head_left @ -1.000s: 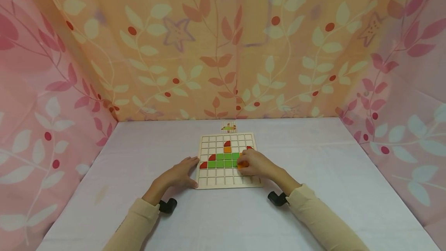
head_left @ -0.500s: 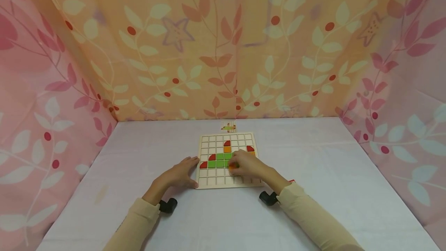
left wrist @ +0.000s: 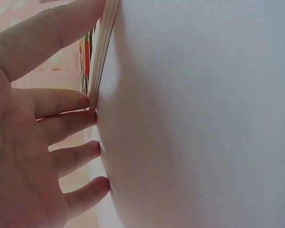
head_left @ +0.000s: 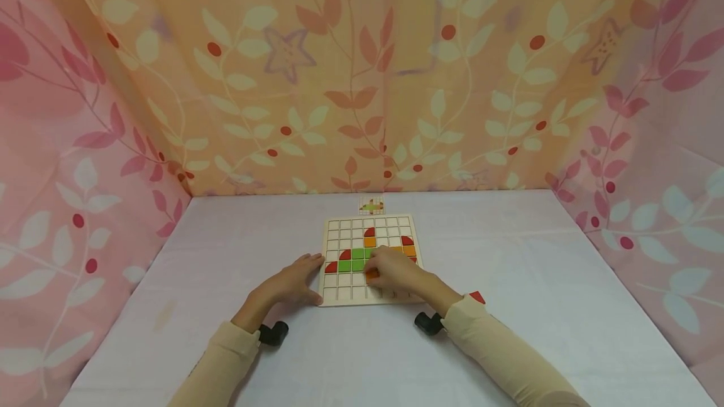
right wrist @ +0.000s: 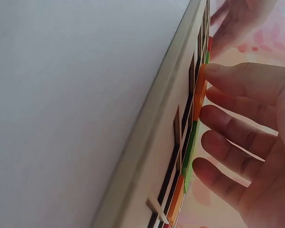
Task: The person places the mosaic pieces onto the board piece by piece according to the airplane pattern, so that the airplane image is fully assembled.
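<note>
A wooden grid board [head_left: 339, 294] lies on the table, with red, orange and green flat tiles set in its squares. My left hand [head_left: 291, 281] rests at the board's left edge; thumb and fingertips touch its side and the cloth, fingers nearly straight in the left wrist view. Over the board's middle, my right hand [head_left: 398, 269] pinches an orange tile [head_left: 371, 274] just below the green tiles [head_left: 357, 259]. In the right wrist view its thumb and fingertips meet that orange tile [right wrist: 199, 92] at the board surface. The hand hides several squares in the head view.
Behind the board lies a small pattern card [head_left: 371, 205]. A loose red tile [head_left: 477, 297] shows on the table beside the right sleeve, which partly covers it. Patterned curtains [head_left: 362, 80] enclose the white table [head_left: 254, 225] at the back and sides.
My right hand has moved left with the orange tile, from the board's right part to its middle. Tiles on the right and the loose red tile are uncovered. The left hand stays put.
</note>
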`<state>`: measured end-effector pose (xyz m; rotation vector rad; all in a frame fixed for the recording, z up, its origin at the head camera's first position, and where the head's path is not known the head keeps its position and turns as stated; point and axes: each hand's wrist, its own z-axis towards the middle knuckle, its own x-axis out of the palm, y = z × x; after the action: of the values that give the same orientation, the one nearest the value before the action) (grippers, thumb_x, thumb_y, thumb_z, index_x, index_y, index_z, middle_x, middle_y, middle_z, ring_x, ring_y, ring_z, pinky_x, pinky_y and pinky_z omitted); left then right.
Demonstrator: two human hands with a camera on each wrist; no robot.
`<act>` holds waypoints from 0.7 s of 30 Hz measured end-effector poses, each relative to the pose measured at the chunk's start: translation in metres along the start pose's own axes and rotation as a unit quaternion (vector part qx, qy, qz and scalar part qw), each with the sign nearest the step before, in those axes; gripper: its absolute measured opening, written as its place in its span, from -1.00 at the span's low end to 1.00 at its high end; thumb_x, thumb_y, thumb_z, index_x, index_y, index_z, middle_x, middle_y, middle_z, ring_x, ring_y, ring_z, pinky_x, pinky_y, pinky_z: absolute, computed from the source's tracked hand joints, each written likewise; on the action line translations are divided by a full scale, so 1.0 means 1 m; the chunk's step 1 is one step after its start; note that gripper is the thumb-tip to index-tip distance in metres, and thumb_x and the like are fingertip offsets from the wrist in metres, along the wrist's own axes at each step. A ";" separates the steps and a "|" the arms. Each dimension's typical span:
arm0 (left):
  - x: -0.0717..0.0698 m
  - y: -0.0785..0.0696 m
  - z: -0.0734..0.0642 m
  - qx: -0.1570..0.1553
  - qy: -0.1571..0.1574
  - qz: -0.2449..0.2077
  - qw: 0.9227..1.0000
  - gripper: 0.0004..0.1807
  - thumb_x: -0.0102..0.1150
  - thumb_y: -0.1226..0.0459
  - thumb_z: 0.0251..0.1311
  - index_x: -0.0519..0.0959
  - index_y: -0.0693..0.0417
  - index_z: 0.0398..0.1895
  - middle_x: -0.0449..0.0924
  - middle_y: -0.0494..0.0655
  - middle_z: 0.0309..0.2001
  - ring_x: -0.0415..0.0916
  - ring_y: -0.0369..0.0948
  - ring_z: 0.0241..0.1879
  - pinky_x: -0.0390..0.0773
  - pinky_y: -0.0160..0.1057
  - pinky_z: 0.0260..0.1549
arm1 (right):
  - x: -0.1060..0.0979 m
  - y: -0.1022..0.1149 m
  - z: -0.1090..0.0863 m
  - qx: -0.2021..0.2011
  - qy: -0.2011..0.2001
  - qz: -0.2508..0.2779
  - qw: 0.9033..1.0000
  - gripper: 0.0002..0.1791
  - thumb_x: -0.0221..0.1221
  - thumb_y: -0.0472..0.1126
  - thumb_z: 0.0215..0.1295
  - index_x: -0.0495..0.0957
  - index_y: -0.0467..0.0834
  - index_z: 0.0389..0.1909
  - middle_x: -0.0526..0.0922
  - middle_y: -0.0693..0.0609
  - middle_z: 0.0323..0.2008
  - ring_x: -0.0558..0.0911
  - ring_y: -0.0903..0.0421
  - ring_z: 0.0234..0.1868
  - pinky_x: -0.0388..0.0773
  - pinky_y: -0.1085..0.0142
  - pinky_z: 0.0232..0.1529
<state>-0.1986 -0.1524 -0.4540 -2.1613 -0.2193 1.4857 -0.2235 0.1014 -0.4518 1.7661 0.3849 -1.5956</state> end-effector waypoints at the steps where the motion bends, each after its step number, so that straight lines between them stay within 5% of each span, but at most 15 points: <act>1: 0.000 0.000 0.000 0.003 0.000 0.000 1.000 0.01 0.52 0.21 -0.10 0.21 0.16 0.46 0.14 0.05 0.51 -0.08 0.10 0.54 0.08 0.25 0.41 | 0.000 0.001 0.000 0.000 0.000 0.001 1.000 -0.79 0.35 -0.12 0.18 0.73 -0.06 -0.17 0.57 0.12 -0.30 0.44 0.21 -0.26 0.47 0.38 -0.22; 15: 0.000 0.005 0.001 0.002 0.007 0.002 1.000 0.01 0.50 0.20 -0.07 0.19 0.11 0.48 0.12 0.01 0.52 -0.11 0.06 0.55 0.05 0.24 0.42 | -0.005 0.000 -0.005 0.030 0.011 0.021 0.999 -0.78 0.33 -0.09 0.20 0.73 -0.05 -0.15 0.55 0.15 -0.28 0.46 0.20 -0.18 0.51 0.34 -0.12; 21: -0.001 0.006 0.001 0.004 0.006 -0.003 1.000 0.00 0.50 0.19 -0.07 0.19 0.11 0.48 0.12 0.01 0.52 -0.11 0.07 0.55 0.07 0.27 0.41 | -0.020 -0.010 -0.018 0.011 -0.016 0.038 0.999 -0.80 0.32 -0.17 0.19 0.74 -0.11 -0.19 0.61 0.09 -0.29 0.53 0.16 -0.20 0.53 0.32 -0.15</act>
<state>-0.2005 -0.1579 -0.4563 -2.1611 -0.2152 1.4667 -0.2206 0.1251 -0.4365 1.7499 0.2820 -1.5776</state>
